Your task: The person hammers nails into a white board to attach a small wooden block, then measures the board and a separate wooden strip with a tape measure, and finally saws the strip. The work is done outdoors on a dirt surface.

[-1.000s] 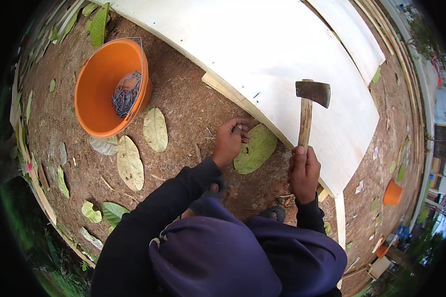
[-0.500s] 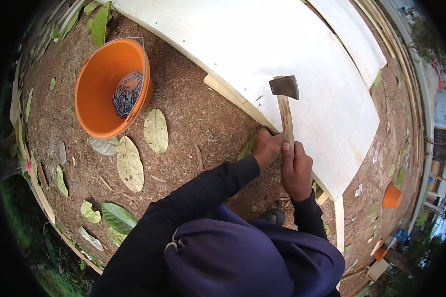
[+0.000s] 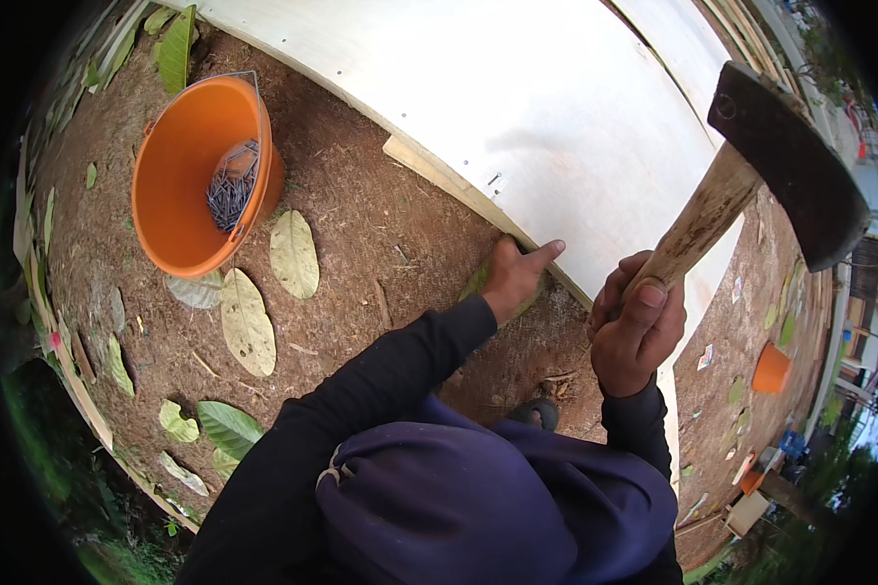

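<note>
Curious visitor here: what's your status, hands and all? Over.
Right grip holding hatchet up. Left grip at edge of white board. Nail on board nearby. Orange bucket aside, left.

Both arms are being covered to the wrist by black long sleeves, the left sleeve (image 3: 385, 359) being seen toward seven o'clock and the right sleeve (image 3: 642, 429) toward four. At six o'clock, smooth, dark purple cloth (image 3: 449, 507) is being worn, its rounded folds being edged near seven by a knotted whitish cord (image 3: 334, 470). Toward five, a dark shoe (image 3: 547, 415) is being partly shown.
</note>
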The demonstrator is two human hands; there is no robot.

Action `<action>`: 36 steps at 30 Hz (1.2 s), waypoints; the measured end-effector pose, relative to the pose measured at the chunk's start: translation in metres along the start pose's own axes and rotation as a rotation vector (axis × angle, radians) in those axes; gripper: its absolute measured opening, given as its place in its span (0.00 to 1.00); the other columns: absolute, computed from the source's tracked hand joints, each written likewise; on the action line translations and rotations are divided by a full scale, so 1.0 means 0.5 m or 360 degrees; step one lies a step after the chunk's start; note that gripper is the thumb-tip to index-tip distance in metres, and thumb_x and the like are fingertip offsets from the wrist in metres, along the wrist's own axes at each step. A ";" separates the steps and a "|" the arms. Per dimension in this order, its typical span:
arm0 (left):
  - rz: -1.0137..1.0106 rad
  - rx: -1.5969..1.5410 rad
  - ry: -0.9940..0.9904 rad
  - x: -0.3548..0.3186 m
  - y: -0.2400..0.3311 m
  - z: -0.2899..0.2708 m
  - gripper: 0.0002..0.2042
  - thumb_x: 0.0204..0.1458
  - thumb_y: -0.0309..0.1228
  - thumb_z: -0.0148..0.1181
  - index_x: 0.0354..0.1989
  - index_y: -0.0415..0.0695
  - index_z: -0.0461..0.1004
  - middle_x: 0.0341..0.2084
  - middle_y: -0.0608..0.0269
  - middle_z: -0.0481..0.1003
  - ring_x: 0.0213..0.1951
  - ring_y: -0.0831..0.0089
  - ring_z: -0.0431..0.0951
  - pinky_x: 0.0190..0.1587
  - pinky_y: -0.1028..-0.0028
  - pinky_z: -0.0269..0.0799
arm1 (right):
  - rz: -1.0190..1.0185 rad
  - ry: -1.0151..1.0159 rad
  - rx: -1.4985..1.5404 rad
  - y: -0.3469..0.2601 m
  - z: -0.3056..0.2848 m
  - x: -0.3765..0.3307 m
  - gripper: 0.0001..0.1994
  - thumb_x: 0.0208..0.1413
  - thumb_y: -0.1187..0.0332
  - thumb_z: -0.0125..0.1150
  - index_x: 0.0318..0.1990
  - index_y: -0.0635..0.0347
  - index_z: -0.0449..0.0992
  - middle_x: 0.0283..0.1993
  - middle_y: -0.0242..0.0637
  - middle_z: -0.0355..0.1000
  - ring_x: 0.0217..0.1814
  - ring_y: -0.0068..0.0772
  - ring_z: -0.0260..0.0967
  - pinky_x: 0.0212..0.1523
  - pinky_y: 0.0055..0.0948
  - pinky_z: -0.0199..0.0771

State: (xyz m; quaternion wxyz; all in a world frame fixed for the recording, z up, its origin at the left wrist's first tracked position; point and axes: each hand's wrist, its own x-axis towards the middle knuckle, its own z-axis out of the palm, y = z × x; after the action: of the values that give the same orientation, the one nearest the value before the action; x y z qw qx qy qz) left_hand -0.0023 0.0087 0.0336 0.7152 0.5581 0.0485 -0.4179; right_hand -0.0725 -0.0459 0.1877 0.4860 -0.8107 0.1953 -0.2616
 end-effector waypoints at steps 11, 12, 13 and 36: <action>-0.0032 -0.0020 -0.0024 0.001 0.005 -0.016 0.20 0.56 0.34 0.73 0.46 0.29 0.77 0.43 0.51 0.81 0.44 0.67 0.81 0.49 0.66 0.76 | 0.0091 0.0118 0.0331 -0.064 -0.014 0.038 0.22 0.75 0.51 0.46 0.38 0.63 0.69 0.21 0.32 0.68 0.19 0.23 0.66 0.20 0.29 0.63; -0.0062 0.0044 -0.0023 -0.003 0.020 -0.011 0.19 0.56 0.34 0.73 0.45 0.29 0.78 0.43 0.51 0.81 0.43 0.67 0.81 0.49 0.66 0.76 | -0.0072 0.0075 0.0419 -0.055 -0.022 0.031 0.26 0.74 0.46 0.42 0.40 0.64 0.69 0.21 0.30 0.68 0.20 0.20 0.64 0.20 0.26 0.64; -0.0095 0.0062 -0.0075 -0.010 0.018 -0.001 0.19 0.56 0.34 0.72 0.45 0.29 0.78 0.42 0.51 0.81 0.43 0.67 0.81 0.49 0.66 0.76 | -0.0098 0.0038 0.0212 0.006 -0.015 0.004 0.25 0.74 0.45 0.44 0.41 0.64 0.68 0.22 0.33 0.65 0.18 0.22 0.63 0.19 0.27 0.63; 0.0022 -0.0072 -0.0018 0.002 -0.026 -0.026 0.21 0.56 0.37 0.73 0.44 0.28 0.77 0.39 0.52 0.81 0.41 0.69 0.79 0.45 0.67 0.75 | 0.0113 0.0176 0.0709 -0.050 -0.017 0.020 0.28 0.73 0.41 0.43 0.39 0.62 0.68 0.25 0.36 0.67 0.19 0.25 0.62 0.21 0.27 0.63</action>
State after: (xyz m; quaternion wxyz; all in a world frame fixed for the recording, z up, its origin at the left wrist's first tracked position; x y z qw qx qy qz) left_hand -0.0047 0.0187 0.0184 0.7309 0.5397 0.0500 -0.4148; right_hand -0.0681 -0.0463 0.2154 0.6505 -0.6603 0.1875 -0.3251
